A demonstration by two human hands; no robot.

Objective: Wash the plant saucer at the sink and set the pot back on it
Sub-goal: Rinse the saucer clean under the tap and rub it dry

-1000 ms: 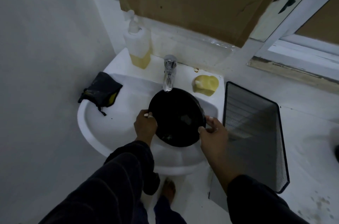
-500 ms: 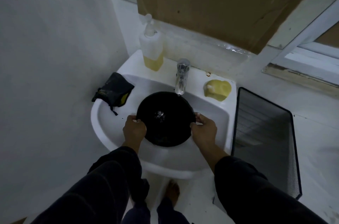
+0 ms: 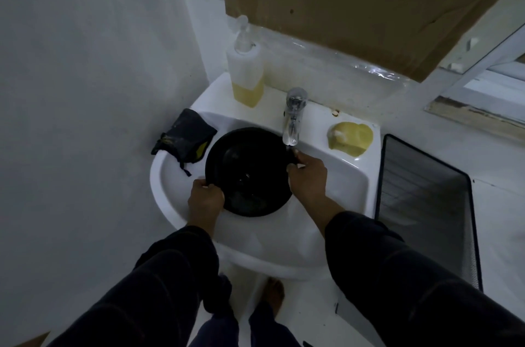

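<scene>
A round black plant saucer [image 3: 247,172] lies over the bowl of the white sink [image 3: 349,176], its hollow side up. My left hand [image 3: 205,199] grips its near left rim with curled fingers. My right hand [image 3: 308,176] holds the right rim just below the chrome tap [image 3: 294,116]. The tap's spout hangs over the saucer's right edge. Water flow is too faint to tell. No plant pot is in view.
A soap dispenser [image 3: 247,74] with yellow liquid stands at the sink's back left. A dark scrub pad [image 3: 184,139] lies on the left rim, a yellow soap bar [image 3: 350,136] on the right. A black mesh bin [image 3: 426,204] stands to the right. A wall is close on the left.
The saucer went from tilted up under the tap to lying flatter in the bowl and shifted left. Both hands kept hold of its rim, the right one now nearer the spout.
</scene>
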